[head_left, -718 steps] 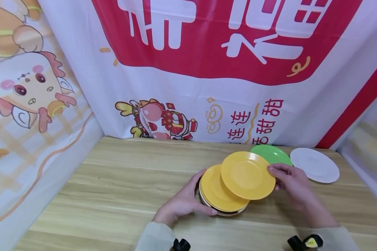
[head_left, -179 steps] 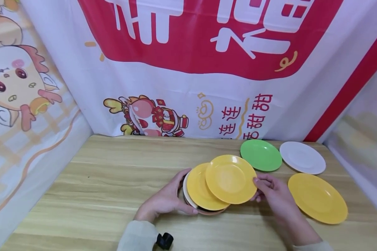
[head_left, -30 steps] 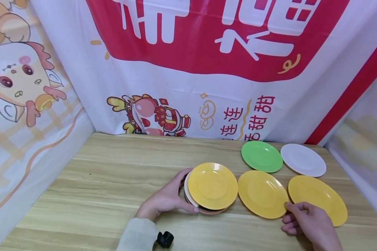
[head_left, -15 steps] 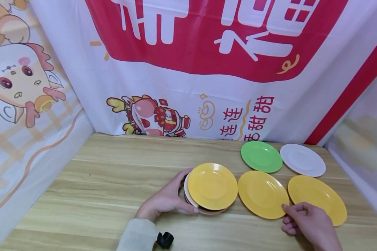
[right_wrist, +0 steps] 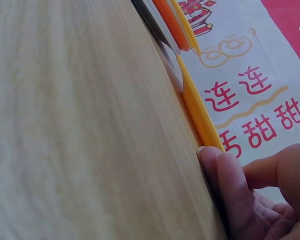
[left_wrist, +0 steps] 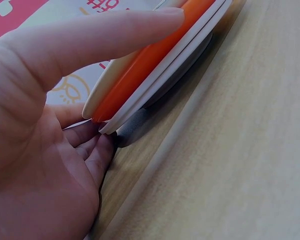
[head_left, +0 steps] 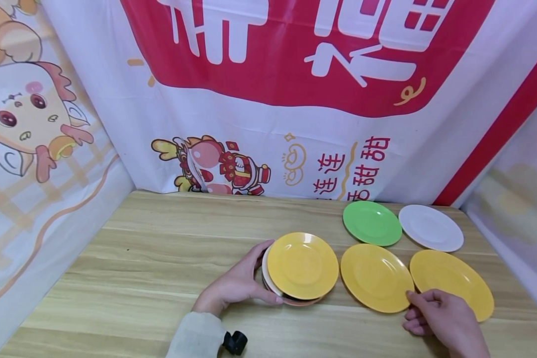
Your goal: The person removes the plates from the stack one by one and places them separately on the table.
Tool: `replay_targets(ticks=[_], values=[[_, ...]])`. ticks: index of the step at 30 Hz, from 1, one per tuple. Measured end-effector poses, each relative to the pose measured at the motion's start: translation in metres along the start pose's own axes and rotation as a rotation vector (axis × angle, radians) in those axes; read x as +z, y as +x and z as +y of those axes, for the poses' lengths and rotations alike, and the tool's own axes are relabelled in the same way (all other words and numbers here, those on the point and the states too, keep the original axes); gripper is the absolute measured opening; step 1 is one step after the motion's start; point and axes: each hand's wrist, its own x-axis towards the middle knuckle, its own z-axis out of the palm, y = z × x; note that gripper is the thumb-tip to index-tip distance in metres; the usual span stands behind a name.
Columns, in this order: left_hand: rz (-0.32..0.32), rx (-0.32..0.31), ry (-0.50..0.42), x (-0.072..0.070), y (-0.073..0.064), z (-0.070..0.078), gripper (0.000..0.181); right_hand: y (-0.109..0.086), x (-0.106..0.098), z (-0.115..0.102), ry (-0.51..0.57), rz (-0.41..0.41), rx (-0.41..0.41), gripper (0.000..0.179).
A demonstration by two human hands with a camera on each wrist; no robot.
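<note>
My left hand [head_left: 239,281] grips the left side of a stack of plates, thumb at the near edge and fingers round the far side. A yellow plate [head_left: 303,266] tops the stack. In the left wrist view, a cream plate, an orange plate [left_wrist: 135,75] and white rims [left_wrist: 165,67] show beneath it. My right hand [head_left: 445,315] pinches the near right rim of another yellow plate [head_left: 376,277], its thumb on top. That plate lies on the table just right of the stack.
A third yellow plate [head_left: 454,278] lies at the right, partly behind my right hand. Behind are a green plate [head_left: 372,223] and a white plate [head_left: 431,227]. The wooden table [head_left: 161,268] ends at a printed cloth [head_left: 268,124] at the back.
Since the earliest frame, two yellow plates have come off the stack onto the table, first the far right one, then the middle one. Over the last half second, the middle plate shifted slightly right.
</note>
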Motion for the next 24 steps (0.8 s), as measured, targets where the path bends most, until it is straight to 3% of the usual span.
replay_targets(ticks=[10, 17, 24], values=[[-0.001, 0.001, 0.0, 0.0, 0.0, 0.0, 0.122, 0.002, 0.0, 0.003, -0.016, 0.002, -0.017, 0.041], [-0.004, 0.003, 0.003, 0.0, 0.0, 0.001, 0.122, 0.002, -0.002, 0.002, -0.019, 0.014, 0.044, 0.046], [0.001, -0.004, 0.004, 0.0, 0.0, 0.002, 0.123, -0.006, 0.001, -0.013, -0.047, 0.012, -0.032, 0.046]])
